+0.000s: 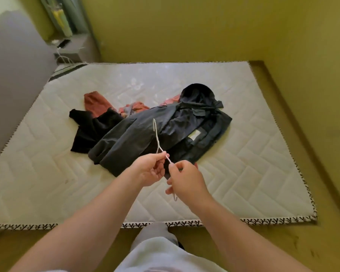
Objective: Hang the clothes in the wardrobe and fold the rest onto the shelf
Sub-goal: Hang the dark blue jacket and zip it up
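Note:
A thin white wire hanger [157, 137] is held over the mattress between both hands. My left hand [150, 169] pinches it near the bend, and my right hand [185, 180] grips its neck, with the hook poking out below the fingers. Just beyond the hands a dark hooded jacket [165, 134] lies spread on the mattress. A black garment [92, 130] lies to its left. Rust-red clothes [95, 104] lie behind them, partly hidden by the jacket.
The bare white quilted mattress [47, 163] fills the middle of the room on a wooden floor. A grey headboard stands at the left, a small bedside table [75, 49] with more white hangers at the far left corner. Yellow-green walls close the back and right.

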Motion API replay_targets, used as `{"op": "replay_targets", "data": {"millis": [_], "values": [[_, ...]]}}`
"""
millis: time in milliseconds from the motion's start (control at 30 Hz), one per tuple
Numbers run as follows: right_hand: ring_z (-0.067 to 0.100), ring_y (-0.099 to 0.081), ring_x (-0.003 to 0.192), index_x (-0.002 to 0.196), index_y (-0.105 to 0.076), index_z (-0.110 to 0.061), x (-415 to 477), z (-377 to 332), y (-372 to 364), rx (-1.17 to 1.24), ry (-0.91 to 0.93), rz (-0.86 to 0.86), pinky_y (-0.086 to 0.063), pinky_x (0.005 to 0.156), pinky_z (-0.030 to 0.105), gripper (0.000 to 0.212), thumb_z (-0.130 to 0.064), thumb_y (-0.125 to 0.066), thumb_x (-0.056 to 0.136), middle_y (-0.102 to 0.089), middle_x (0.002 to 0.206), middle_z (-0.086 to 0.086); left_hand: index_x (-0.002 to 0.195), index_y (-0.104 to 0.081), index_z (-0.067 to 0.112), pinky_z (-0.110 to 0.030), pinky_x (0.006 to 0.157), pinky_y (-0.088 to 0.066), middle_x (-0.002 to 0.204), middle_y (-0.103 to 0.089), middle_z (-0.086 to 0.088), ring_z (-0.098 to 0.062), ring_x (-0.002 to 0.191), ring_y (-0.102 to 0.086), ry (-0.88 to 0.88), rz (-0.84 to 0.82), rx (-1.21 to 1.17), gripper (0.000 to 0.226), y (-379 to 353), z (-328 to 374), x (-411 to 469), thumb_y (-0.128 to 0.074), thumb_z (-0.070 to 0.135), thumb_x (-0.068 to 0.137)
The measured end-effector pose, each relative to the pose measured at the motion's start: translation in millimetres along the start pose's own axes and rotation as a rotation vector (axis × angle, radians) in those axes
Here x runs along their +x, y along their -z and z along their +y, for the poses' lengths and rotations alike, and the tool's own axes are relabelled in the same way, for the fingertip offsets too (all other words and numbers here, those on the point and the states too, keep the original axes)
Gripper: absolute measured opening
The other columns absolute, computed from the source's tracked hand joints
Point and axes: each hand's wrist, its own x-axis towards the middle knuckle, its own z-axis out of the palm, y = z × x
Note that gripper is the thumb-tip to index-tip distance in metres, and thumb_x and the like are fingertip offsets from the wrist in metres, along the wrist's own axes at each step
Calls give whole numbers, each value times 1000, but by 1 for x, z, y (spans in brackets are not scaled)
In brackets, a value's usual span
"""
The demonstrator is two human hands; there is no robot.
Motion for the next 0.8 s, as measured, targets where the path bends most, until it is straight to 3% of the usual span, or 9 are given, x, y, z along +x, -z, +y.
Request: {"op": "replay_targets", "data": {"millis": [67, 133, 200, 300, 467, 567, 700, 800], "values": [[19, -71, 79, 107, -58, -19, 22, 6, 4, 30, -82, 60, -53, 62, 28, 20, -28, -41, 103, -68, 92, 3, 100, -76, 6, -22, 65, -49, 70, -60, 0, -8, 64, -51, 17, -47, 96, 16, -22, 10, 14, -70, 17, 91], [20, -70, 82, 110, -57, -20, 41, 10, 7, 79, -170, 91, -47, 56, 24, 20, -16, -40, 100, -70, 93, 6, 105, -74, 5, -23, 70, -50, 71, -62, -1, -9, 67, -56, 44, -98, 175, 17, -38, 21, 31, -69, 14, 91], [19, -68, 79, 116, -56, -18, 57, 16, 5, 139, -275, 105, -43, 51, 20, 26, -7, -42, 97, -70, 93, 8, 111, -70, 3, -27, 79, -54, 88, -71, -6, -15, 81, -67, 70, -138, 225, 21, -50, 34, 49, -68, 11, 92], [18, -67, 67, 123, -56, -12, 75, 22, -2, 208, -398, 124, -45, 52, 20, 33, -3, -41, 94, -69, 91, 10, 114, -65, 5, -32, 86, -55, 109, -73, -11, -20, 99, -70, 101, -192, 290, 19, -63, 53, 81, -61, 12, 97], [18, -70, 75, 119, -52, -18, 112, 35, -23, 280, -536, 169, -47, 56, 24, 31, -4, -52, 91, -65, 106, 6, 106, -69, 14, -21, 65, -50, 93, -70, -3, -9, 66, -58, 55, -251, 586, 17, -70, 62, 132, -66, 5, 92], [20, -66, 86, 125, -48, -20, 142, 44, -37, 299, -533, 221, -58, 72, 37, 42, -12, -56, 84, -62, 109, 2, 102, -75, 17, -21, 62, -46, 83, -66, -2, -10, 67, -56, 8, -294, 792, 16, -67, 63, 146, -69, 7, 90], [19, -62, 99, 138, -43, -24, 178, 55, -49, 413, -511, 321, -49, 72, 28, 61, -20, -60, 80, -61, 123, 4, 96, -77, 19, -23, 66, -51, 84, -73, -2, -14, 76, -63, -111, -306, 940, 16, -57, 60, 156, -73, 7, 86], [18, -57, 118, 142, -48, -24, 199, 62, -53, 573, -517, 432, -50, 99, 38, 64, -25, -57, 78, -57, 133, -1, 89, -78, 23, -19, 64, -51, 82, -76, 3, -10, 77, -68, -192, -391, 1121, 18, -46, 61, 168, -76, 7, 81]]}}
